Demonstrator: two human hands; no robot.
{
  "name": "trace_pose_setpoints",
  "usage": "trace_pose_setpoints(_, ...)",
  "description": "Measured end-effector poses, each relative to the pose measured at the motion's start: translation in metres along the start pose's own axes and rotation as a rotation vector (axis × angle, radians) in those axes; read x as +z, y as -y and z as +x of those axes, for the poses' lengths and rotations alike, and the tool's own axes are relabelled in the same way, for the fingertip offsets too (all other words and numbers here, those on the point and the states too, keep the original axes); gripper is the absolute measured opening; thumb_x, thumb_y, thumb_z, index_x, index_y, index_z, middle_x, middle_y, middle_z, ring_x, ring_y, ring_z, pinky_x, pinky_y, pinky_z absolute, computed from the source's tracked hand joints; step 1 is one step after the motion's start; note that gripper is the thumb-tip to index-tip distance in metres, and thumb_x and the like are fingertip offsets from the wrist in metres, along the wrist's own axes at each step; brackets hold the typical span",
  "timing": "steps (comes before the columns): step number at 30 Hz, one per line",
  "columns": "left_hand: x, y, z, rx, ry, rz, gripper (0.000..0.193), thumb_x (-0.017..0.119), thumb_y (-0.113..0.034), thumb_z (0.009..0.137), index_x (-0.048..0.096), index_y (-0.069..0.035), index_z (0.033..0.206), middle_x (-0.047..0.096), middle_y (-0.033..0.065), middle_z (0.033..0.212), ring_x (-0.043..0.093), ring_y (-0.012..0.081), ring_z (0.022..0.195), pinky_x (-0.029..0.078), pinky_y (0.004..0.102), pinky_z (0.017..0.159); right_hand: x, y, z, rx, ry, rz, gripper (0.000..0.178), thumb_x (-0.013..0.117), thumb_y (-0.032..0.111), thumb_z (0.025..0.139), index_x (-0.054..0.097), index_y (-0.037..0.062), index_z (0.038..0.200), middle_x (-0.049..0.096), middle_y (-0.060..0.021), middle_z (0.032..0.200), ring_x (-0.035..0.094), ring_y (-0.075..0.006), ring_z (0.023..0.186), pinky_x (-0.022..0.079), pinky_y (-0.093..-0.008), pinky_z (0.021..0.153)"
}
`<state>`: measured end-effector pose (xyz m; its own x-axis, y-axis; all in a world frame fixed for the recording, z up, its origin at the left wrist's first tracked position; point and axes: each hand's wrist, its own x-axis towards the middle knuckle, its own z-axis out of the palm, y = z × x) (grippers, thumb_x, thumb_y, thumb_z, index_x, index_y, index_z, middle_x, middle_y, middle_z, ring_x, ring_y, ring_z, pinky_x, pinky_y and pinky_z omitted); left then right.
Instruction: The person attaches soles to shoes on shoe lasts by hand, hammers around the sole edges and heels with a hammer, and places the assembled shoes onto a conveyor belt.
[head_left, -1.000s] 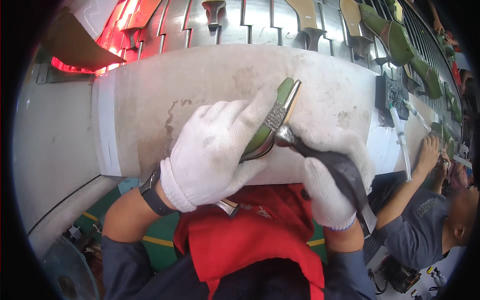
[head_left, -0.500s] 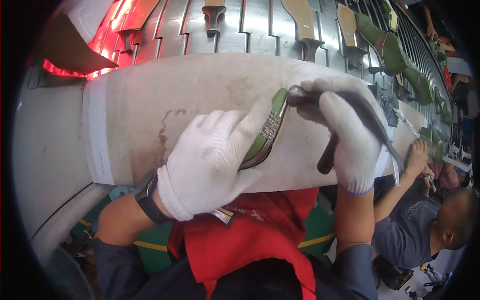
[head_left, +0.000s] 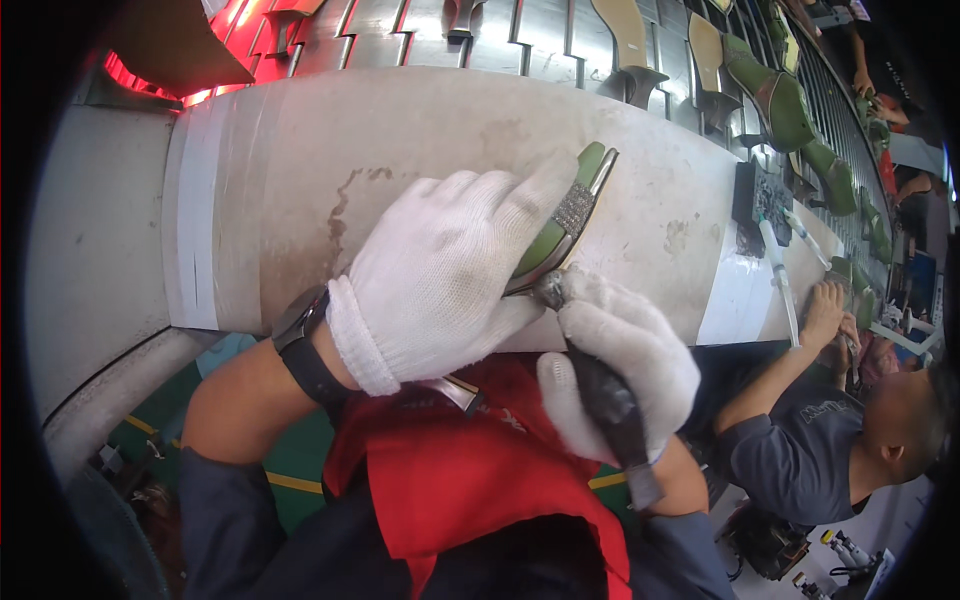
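Note:
My left hand (head_left: 440, 270), in a white knit glove, presses a green pointed shoe (head_left: 593, 160) with a glittery band (head_left: 573, 210) and silver edge down on the worktable. Its fingers lie along the near side and cover much of it. A shiny metallic piece (head_left: 458, 392) sticks out below that hand. In my gloved right hand (head_left: 635, 365) is a pair of lasting pincers (head_left: 605, 390) with dark wrapped handles. Their round metal knob (head_left: 552, 290) sits at the rear part of the shoe, by my left thumb; whether it touches is hard to see.
Beyond the pale, stained worktable (head_left: 400, 130) runs a metal slatted conveyor (head_left: 545, 35) carrying soles with heels (head_left: 628, 45) and green shoes (head_left: 785, 105). A dark block (head_left: 757, 205) and white brush-like sticks (head_left: 778, 270) lie on the right. A co-worker (head_left: 800, 440) sits at the right.
My right hand has brought the pincers from beside the toe down and left to the shoe's rear part. The shoe and left hand have shifted slightly rightward in the view.

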<state>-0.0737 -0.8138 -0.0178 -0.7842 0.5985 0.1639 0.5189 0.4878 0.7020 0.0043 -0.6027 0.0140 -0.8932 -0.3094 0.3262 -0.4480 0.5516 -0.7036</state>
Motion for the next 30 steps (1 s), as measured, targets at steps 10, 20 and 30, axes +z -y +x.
trace_pose_setpoints(10,-0.018,0.033,-0.016,0.053,0.025,-0.243,0.074,0.082,-0.023,0.09,0.058,0.003,0.154,0.073,0.0241,0.127,0.07,0.0413,0.117,0.054,0.0476,0.104,0.021,0.013,-0.011,-0.041,-0.145,-0.08,0.043,0.087,0.003,0.081,0.071,-0.0005,0.121,0.079,-0.0226,0.113,0.079,-0.0423,0.105,0.064,-0.0463,0.095)
trace_pose_setpoints(20,-0.009,0.052,-0.023,0.117,-0.068,-0.314,0.048,0.075,-0.022,0.099,0.068,0.004,0.138,0.075,0.0236,0.118,0.072,0.043,0.109,0.057,0.0481,0.096,0.04,0.027,-0.016,0.082,-0.027,0.027,0.043,0.084,0.0,0.08,0.071,-0.0031,0.121,0.078,-0.0249,0.115,0.078,-0.0402,0.102,0.061,-0.0439,0.096)
trace_pose_setpoints(30,-0.009,0.056,-0.025,0.109,-0.087,-0.264,0.047,0.074,-0.025,0.1,0.069,0.003,0.137,0.076,0.0212,0.117,0.072,0.0425,0.107,0.056,0.0493,0.096,0.042,0.034,-0.004,0.153,0.018,0.151,0.04,0.083,-0.005,0.081,0.07,-0.002,0.118,0.078,-0.0229,0.111,0.079,-0.0395,0.102,0.063,-0.0441,0.093)
